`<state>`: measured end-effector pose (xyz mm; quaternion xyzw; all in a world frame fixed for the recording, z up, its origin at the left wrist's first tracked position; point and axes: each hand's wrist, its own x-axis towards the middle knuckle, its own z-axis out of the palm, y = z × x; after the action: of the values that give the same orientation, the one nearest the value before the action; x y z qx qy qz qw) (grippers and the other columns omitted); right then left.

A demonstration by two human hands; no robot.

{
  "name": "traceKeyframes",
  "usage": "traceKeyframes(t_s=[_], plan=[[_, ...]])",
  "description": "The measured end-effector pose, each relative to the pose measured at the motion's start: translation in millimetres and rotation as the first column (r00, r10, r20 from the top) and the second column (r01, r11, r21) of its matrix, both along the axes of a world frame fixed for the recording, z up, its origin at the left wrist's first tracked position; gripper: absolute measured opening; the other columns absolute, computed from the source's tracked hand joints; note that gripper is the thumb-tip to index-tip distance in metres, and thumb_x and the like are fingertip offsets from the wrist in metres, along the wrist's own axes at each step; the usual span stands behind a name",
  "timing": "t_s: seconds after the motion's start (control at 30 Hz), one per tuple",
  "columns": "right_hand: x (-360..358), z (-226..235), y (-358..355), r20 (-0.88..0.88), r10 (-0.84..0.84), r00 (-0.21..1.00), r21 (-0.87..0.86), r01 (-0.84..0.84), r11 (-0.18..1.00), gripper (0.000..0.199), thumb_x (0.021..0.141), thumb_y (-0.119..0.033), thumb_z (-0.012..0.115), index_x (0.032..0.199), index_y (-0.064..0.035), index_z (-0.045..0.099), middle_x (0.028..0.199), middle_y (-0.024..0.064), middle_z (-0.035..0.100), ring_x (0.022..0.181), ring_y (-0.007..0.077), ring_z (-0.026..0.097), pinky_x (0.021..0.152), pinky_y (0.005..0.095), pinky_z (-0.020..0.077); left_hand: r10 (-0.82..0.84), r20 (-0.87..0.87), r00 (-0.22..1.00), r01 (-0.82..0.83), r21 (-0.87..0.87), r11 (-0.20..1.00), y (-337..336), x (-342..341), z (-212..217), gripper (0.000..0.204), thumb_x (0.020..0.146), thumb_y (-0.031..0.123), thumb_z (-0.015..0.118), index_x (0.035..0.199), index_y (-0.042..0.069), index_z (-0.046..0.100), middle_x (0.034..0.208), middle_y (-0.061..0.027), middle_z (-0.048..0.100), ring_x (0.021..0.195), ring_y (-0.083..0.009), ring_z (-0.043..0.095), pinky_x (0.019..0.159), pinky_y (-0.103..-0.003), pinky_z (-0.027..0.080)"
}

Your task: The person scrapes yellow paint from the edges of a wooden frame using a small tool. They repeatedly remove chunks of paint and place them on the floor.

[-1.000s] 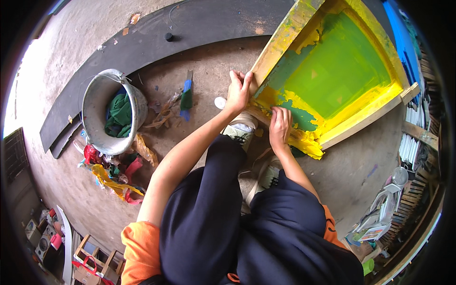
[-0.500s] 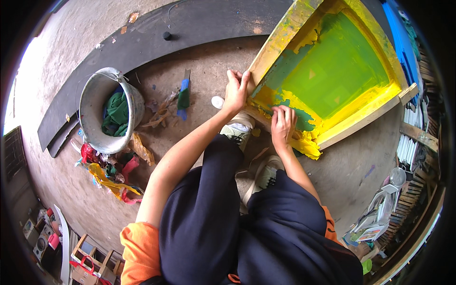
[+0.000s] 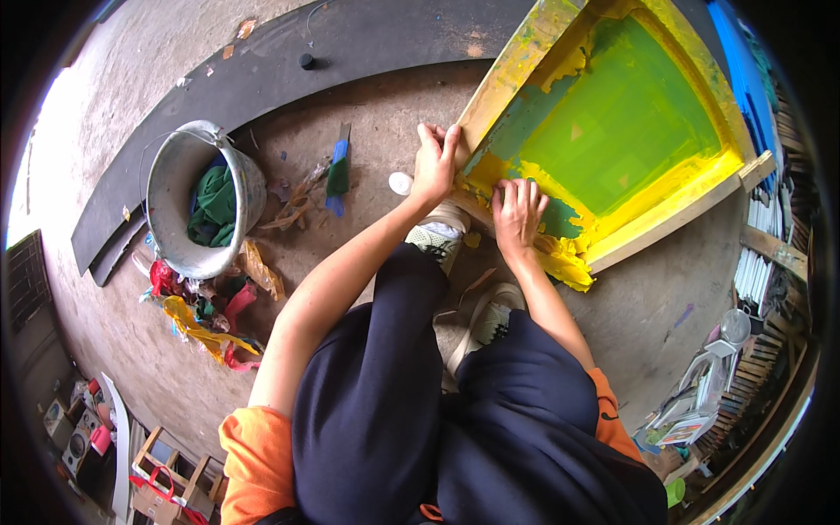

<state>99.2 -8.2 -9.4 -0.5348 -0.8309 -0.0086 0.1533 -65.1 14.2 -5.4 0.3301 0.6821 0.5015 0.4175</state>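
Head view: I see a paint-smeared wooden frame [image 3: 516,79] at upper right, its green panel [image 3: 630,122] facing up, its near edge just beyond the shoes [image 3: 435,247].
Left grip [image 3: 437,162]: pinches the frame's left corner between thumb and fingers.
Right grip [image 3: 518,213]: fingers curled at the near edge; I cannot tell whether they pinch anything.
Yellow paint [image 3: 567,267]: heaped over the near edge; a tilt could, I judge, drop it onto the floor [image 3: 612,328].
Slip risk: paint reaching the left fingers could loosen that hold.
Panel risk: hard fingertip pressure might mark it.
Bucket [image 3: 254,192]: at left, well apart, holding green cloth [image 3: 213,206].
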Motion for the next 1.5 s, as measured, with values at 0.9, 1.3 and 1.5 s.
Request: traceKeyframes(t_s=[0.9, 1.3, 1.5], plan=[[68, 10, -3, -0.472, -0.111, 0.875, -0.083, 0.081, 0.993, 0.005, 0.085, -0.005, 0.055, 0.088, -0.0052, 0.058, 0.088, 0.0087, 0.052, 0.088, 0.0260, 0.050, 0.080, 0.0391, 0.0387, -0.142, -0.866, 0.479, 0.311, 0.016, 0.950, -40, 53, -5, 0.030, 0.067, 0.040, 0.071, 0.090, 0.021, 0.068, 0.110, -0.0012, 0.046, 0.105, -0.0244, 0.038, 0.089, -0.044, 0.024], [77, 5, -6, -0.585, -0.115, 0.803, -0.085, 0.081, 0.993, 0.006, 0.086, -0.005, 0.054, 0.088, -0.0042, 0.059, 0.087, 0.0087, 0.053, 0.087, 0.0254, 0.050, 0.079, 0.0371, 0.0398, -0.112, -0.910, 0.400, 0.257, -0.006, 0.966, -41, 58, -5, 0.016, 0.071, 0.031, 0.067, 0.083, 0.020, 0.069, 0.114, 0.0002, 0.042, 0.110, -0.0263, 0.033, 0.092, -0.044, 0.021], [81, 3, -6, -0.592, -0.125, 0.796, -0.087, 0.091, 0.992, 0.007, 0.087, -0.006, 0.053, 0.087, -0.0049, 0.060, 0.087, 0.0075, 0.054, 0.086, 0.0249, 0.050, 0.079, 0.0365, 0.0393, -0.025, -0.931, 0.365, 0.190, 0.048, 0.981, -55, 29, 9, 0.020, 0.072, 0.029, 0.068, 0.091, 0.024, 0.066, 0.111, -0.0002, 0.041, 0.109, -0.0259, 0.033, 0.092, -0.045, 0.020]])
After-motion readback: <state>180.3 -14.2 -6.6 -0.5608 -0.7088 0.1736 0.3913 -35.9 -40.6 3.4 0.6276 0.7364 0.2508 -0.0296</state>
